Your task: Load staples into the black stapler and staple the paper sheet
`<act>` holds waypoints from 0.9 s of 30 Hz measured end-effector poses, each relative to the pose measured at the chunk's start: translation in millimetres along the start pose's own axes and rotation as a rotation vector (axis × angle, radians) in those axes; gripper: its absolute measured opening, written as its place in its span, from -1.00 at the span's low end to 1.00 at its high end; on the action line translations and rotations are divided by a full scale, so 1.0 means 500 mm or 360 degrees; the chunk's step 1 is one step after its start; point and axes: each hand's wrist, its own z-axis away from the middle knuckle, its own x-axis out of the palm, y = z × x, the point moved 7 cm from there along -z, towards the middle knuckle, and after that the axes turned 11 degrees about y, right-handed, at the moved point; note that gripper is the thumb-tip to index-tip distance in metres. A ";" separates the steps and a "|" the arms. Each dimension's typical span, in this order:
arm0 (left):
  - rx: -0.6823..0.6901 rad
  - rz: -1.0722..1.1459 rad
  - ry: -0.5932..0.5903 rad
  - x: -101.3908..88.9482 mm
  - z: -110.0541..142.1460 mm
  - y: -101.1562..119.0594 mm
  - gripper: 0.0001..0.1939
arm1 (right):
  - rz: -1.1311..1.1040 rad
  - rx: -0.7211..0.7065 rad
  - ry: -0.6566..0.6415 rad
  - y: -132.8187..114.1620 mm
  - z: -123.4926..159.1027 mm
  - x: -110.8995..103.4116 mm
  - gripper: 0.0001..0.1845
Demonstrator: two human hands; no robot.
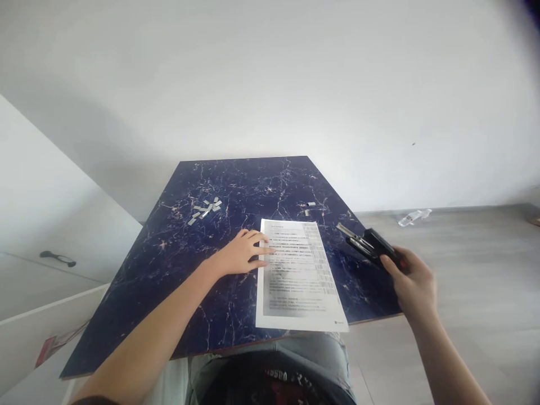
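A printed sheet of paper (295, 275) lies on the dark blue table in front of me; whether more sheets lie under it I cannot tell. My left hand (242, 252) rests at its left edge, fingers spread and fingertips on the page. To the right of the paper, my right hand (415, 278) grips a black stapler (375, 247) by its rear end. The stapler's top is lifted, with a metal strip sticking out toward the left. Small silvery staple strips (206, 210) lie in a loose pile beyond my left hand.
Two more small strips (311, 203) lie past the paper's top edge. The marble-patterned table (228, 185) stands against a white wall. Clear plastic packaging (414, 217) is on the grey floor at right. A white drawer front with a dark handle (58, 258) is at left.
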 end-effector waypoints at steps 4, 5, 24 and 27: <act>-0.0028 0.0076 -0.0028 0.018 -0.003 0.003 -0.52 | 0.0196 0.0075 -0.0015 0.036 0.028 -0.030 -0.47; -0.0030 0.0071 -0.0039 0.023 -0.004 0.005 -0.51 | 0.0200 0.0070 -0.0029 0.032 0.031 -0.030 -0.50; -0.0146 -0.0091 0.0181 -0.044 0.018 -0.036 -0.58 | 0.0364 0.0096 -0.0094 0.009 0.041 -0.009 -0.64; -0.0259 -0.0082 0.0252 -0.065 0.024 -0.057 -0.66 | 0.0381 0.0038 -0.0180 0.010 0.035 -0.001 -0.53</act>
